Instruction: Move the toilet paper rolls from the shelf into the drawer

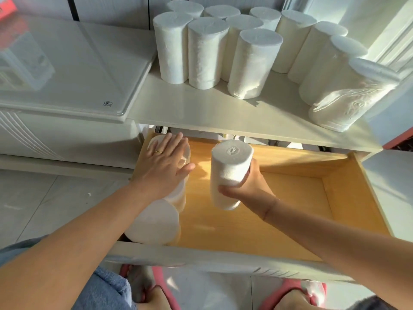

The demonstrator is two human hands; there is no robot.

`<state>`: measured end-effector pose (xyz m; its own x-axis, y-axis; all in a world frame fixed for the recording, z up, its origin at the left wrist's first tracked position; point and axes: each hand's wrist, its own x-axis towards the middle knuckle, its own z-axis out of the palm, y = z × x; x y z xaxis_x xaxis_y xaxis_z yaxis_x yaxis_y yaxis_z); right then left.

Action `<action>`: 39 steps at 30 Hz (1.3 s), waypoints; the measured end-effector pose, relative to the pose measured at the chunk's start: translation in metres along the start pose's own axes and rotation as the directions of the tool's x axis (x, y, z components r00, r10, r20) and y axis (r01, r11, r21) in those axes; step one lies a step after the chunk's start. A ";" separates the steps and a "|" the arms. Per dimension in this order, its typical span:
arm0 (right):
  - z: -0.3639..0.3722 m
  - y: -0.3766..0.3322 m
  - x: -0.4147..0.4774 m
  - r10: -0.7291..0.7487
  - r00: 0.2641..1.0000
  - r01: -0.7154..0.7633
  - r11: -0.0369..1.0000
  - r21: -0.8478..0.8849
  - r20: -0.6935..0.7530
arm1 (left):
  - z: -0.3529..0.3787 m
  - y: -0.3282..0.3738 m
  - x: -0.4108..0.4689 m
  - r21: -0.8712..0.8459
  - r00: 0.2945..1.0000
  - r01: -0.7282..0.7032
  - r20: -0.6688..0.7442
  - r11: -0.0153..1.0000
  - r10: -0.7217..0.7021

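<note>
Just above drawer (348, 189), roll (230, 168) in right fingers (252, 169)

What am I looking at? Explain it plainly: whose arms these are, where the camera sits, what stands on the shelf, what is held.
No machine here: a person works with bare hands, and the single picture comes from a camera worn on their head, looking down. The white shelf carries a cluster of upright toilet paper rolls. Below it a wooden drawer stands pulled open. The left hand lies flat, fingers straight, on the rolls already in the drawer at its left side. The right hand grips one roll upright over the drawer.
</note>
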<state>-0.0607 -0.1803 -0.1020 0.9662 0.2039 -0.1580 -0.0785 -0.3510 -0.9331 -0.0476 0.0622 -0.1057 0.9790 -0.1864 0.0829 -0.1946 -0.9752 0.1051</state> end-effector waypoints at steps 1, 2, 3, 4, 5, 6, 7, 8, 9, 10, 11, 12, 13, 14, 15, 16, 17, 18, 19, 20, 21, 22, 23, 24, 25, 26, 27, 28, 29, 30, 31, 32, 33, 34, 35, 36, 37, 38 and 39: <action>0.001 0.007 0.004 0.035 0.999 -0.035 0.999 -0.009 -0.017 | 0.000 0.000 0.000 0.001 1.000 0.001 0.003 1.000 -0.001; 0.002 0.013 0.008 0.047 0.998 -0.049 0.998 -0.037 -0.035 | 0.001 -0.001 -0.001 0.004 1.000 -0.001 0.009 1.000 0.001; 0.003 0.017 0.009 0.045 0.998 -0.049 0.996 -0.069 -0.049 | 0.001 -0.001 -0.001 0.003 1.000 -0.003 0.014 1.000 0.003; 0.005 0.021 0.009 0.036 0.998 -0.041 0.995 -0.095 -0.057 | 0.001 -0.001 -0.001 -0.005 1.000 -0.004 0.018 1.000 0.004; 0.007 0.024 0.008 0.023 0.998 -0.030 0.993 -0.112 -0.060 | 0.001 -0.001 -0.001 -0.014 1.000 -0.004 0.019 1.000 0.005; 0.008 0.026 0.006 0.015 0.998 -0.021 0.992 -0.124 -0.054 | 0.000 -0.001 -0.001 -0.020 1.000 -0.004 0.020 1.000 0.005; 0.009 0.028 0.005 0.016 0.999 -0.021 0.991 -0.130 -0.040 | 0.000 -0.001 -0.001 -0.024 1.000 -0.005 0.022 1.000 0.005; 0.009 0.030 0.004 0.029 0.999 -0.032 0.991 -0.132 -0.020 | 0.000 -0.001 -0.001 -0.026 1.000 -0.006 0.024 1.000 0.007; 0.007 0.032 0.002 0.052 0.999 -0.050 0.990 -0.132 0.004 | 0.000 -0.001 -0.002 -0.028 1.000 -0.008 0.022 1.000 0.008; 0.004 0.034 0.000 0.079 0.996 -0.074 0.989 -0.127 0.035 | 0.000 -0.002 -0.002 -0.027 1.000 -0.008 0.017 1.000 0.008; 0.001 0.035 -0.001 0.115 0.990 -0.105 0.987 -0.122 0.080 | 0.001 -0.002 -0.002 -0.024 1.000 -0.007 0.011 1.000 0.007; -0.004 0.035 -0.002 0.165 0.976 -0.148 0.981 -0.125 0.139 | 0.001 -0.002 -0.001 -0.021 1.000 -0.007 0.006 1.000 0.007; -0.009 0.033 -0.003 0.227 0.952 -0.201 0.970 -0.140 0.204 | 0.001 -0.003 -0.002 -0.019 1.000 -0.006 0.004 1.000 0.006; -0.015 0.030 -0.003 0.281 0.926 -0.248 0.956 -0.156 0.253 | 0.002 -0.002 -0.001 -0.021 1.000 -0.006 0.005 1.000 0.006; -0.021 0.025 -0.004 0.302 0.912 -0.264 0.950 -0.166 0.279 | 0.002 -0.002 -0.001 -0.023 1.000 -0.006 0.008 1.000 0.006; -0.026 0.020 -0.002 0.279 0.921 -0.229 0.953 -0.200 0.273 | 0.003 -0.002 -0.001 -0.029 1.000 0.000 0.012 1.000 0.001; -0.031 0.014 0.001 0.225 0.944 -0.155 0.948 -0.277 0.241 | 0.003 -0.002 0.000 -0.036 1.000 0.007 0.014 0.999 -0.006; -0.035 0.009 0.004 0.151 0.966 -0.064 0.926 -0.372 0.210 | 0.003 -0.002 0.000 -0.045 1.000 0.011 0.013 0.999 -0.010; -0.038 0.003 0.008 0.075 0.978 0.020 0.895 -0.445 0.196 | 0.003 -0.001 0.000 -0.052 1.000 0.013 0.013 0.999 -0.012; -0.038 -0.003 0.011 0.014 0.979 0.089 0.868 -0.488 0.204 | 0.003 -0.001 0.000 -0.057 1.000 0.011 0.014 0.998 -0.011; -0.037 -0.007 0.015 -0.025 0.974 0.140 0.847 -0.514 0.225 | 0.003 -0.001 -0.001 -0.059 1.000 0.010 0.016 0.998 -0.009; -0.035 -0.010 0.018 -0.046 0.967 0.180 0.823 -0.540 0.252 | 0.003 0.000 -0.001 -0.060 1.000 0.009 0.019 0.998 -0.008; -0.031 -0.012 0.020 -0.057 0.960 0.208 0.799 -0.564 0.274 | 0.002 0.000 -0.001 -0.060 1.000 0.009 0.022 0.998 -0.008; -0.027 -0.013 0.022 -0.067 0.956 0.228 0.783 -0.579 0.285 | 0.002 0.001 -0.002 -0.061 1.000 0.009 0.026 0.998 -0.007; -0.023 -0.012 0.024 -0.084 0.956 0.239 0.779 -0.579 0.281 | 0.001 0.001 -0.002 -0.067 1.000 0.007 0.029 0.998 -0.005; -0.019 -0.010 0.025 -0.102 0.960 0.238 0.786 -0.571 0.259 | 0.001 0.001 -0.002 -0.073 0.999 0.005 0.035 0.997 -0.003; -0.015 -0.009 0.027 -0.117 0.968 0.225 0.798 -0.560 0.223 | 0.000 0.002 -0.002 -0.075 0.999 0.002 0.040 0.997 0.001; -0.011 -0.007 0.029 -0.128 0.975 0.209 0.811 -0.547 0.181 | -0.001 0.002 -0.002 -0.075 0.999 -0.001 0.043 0.997 0.004; -0.008 -0.006 0.031 -0.142 0.979 0.198 0.821 -0.536 0.143 | -0.001 0.002 -0.003 -0.075 0.999 -0.002 0.044 0.997 0.006; -0.006 -0.005 0.032 -0.162 0.981 0.196 0.825 -0.530 0.111 | -0.002 0.002 -0.003 -0.077 0.999 -0.004 0.045 0.997 0.008; -0.004 -0.005 0.034 -0.185 0.979 0.201 0.826 -0.527 0.084 | -0.002 0.002 -0.003 -0.077 0.999 -0.006 0.048 0.997 0.009; -0.003 -0.005 0.035 -0.206 0.977 0.207 0.826 -0.525 0.060 | -0.003 0.003 -0.003 -0.075 0.999 -0.006 0.052 0.997 0.010; -0.003 -0.005 0.037 -0.222 0.974 0.210 0.826 -0.523 0.041 | -0.004 0.004 -0.003 -0.076 0.998 -0.005 0.055 0.997 0.010; -0.002 -0.005 0.038 -0.232 0.972 0.211 0.825 -0.524 0.026 | -0.004 0.004 -0.004 -0.077 0.998 -0.008 0.056 0.997 0.012; -0.002 -0.006 0.038 -0.238 0.971 0.210 0.824 -0.526 0.015 | -0.005 0.005 -0.004 -0.079 0.998 -0.015 0.057 0.997 0.019; -0.001 -0.005 0.039 -0.241 0.970 0.209 0.823 -0.528 0.008 | -0.005 0.006 -0.004 -0.078 0.998 -0.025 0.059 0.997 0.030; -0.001 -0.005 0.039 -0.244 0.970 0.209 0.822 -0.529 0.003 | -0.006 0.006 -0.004 -0.077 0.997 -0.035 0.062 0.996 0.040; 0.001 -0.004 0.039 -0.251 0.968 0.214 0.822 -0.528 0.000 | -0.007 0.007 -0.004 -0.077 0.997 -0.044 0.066 0.996 0.049; 0.002 -0.004 0.039 -0.259 0.966 0.220 0.822 -0.525 -0.001 | -0.007 0.007 -0.004 -0.077 0.996 -0.051 0.069 0.996 0.057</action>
<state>-0.0233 -0.1688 -0.1050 0.9538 0.2868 0.0900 0.2772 -0.7235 -0.6322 -0.0534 0.0570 -0.0983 0.9682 -0.2492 0.0204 -0.2489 -0.9523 0.1766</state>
